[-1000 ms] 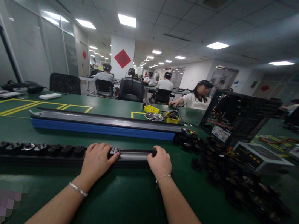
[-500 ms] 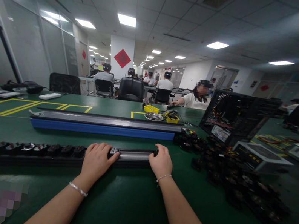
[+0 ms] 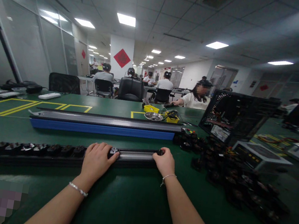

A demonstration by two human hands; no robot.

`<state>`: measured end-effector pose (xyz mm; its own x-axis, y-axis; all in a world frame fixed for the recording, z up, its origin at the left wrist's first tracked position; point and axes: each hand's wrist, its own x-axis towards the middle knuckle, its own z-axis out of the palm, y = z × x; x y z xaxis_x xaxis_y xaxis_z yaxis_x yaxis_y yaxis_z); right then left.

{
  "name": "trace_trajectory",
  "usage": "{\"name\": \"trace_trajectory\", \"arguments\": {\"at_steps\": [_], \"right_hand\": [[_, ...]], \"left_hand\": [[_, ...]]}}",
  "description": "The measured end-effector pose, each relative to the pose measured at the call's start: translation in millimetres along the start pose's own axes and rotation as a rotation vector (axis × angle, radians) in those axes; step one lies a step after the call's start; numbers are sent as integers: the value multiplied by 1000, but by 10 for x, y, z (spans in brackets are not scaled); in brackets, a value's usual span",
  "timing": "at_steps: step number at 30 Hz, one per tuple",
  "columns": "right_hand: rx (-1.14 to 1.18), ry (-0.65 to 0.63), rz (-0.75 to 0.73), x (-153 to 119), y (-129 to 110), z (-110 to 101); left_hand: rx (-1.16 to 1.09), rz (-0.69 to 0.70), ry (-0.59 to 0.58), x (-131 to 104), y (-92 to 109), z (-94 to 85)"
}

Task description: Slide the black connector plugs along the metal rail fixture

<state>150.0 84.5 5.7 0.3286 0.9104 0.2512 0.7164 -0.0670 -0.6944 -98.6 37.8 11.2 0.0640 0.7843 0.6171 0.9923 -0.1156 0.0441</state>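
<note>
A long black channel-shaped rail (image 3: pixel 43 161) lies across the green table in front of me, a row of black parts with brownish metal tops (image 3: pixel 54 149) filling its left half. My left hand (image 3: pixel 96 162) is closed over the rail near its middle, with a black part with a silvery top (image 3: pixel 114 152) between its fingers and thumb. To the right of that part the bare silvery inside of the rail (image 3: pixel 134 157) shows. At the rail's right end my right hand (image 3: pixel 166 163) pinches a small dark piece (image 3: pixel 161 152), mostly hidden by the fingers.
Behind the rail lies a long blue bar with a silvery channel (image 3: pixel 106 128). A heap of black parts (image 3: pixel 240 184), a power supply (image 3: pixel 260 157) and an open computer case (image 3: pixel 235 115) stand right. Farther back are a metal dish (image 3: pixel 153 117), yellow trays (image 3: pixel 151 109) and a seated person (image 3: pixel 197 99).
My right hand has shifted slightly right along the rail, the small dark piece moving with it. My left hand and the rail look the same.
</note>
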Motion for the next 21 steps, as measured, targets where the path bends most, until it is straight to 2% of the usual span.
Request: {"name": "trace_trajectory", "arguments": {"at_steps": [13,21], "right_hand": [[37,-41,69,8,-23,-78],[92,-52,76,101,99,-52]], "left_hand": [[-14,-2,4,3,11,-10],[11,3,-1,1,6,1]]}}
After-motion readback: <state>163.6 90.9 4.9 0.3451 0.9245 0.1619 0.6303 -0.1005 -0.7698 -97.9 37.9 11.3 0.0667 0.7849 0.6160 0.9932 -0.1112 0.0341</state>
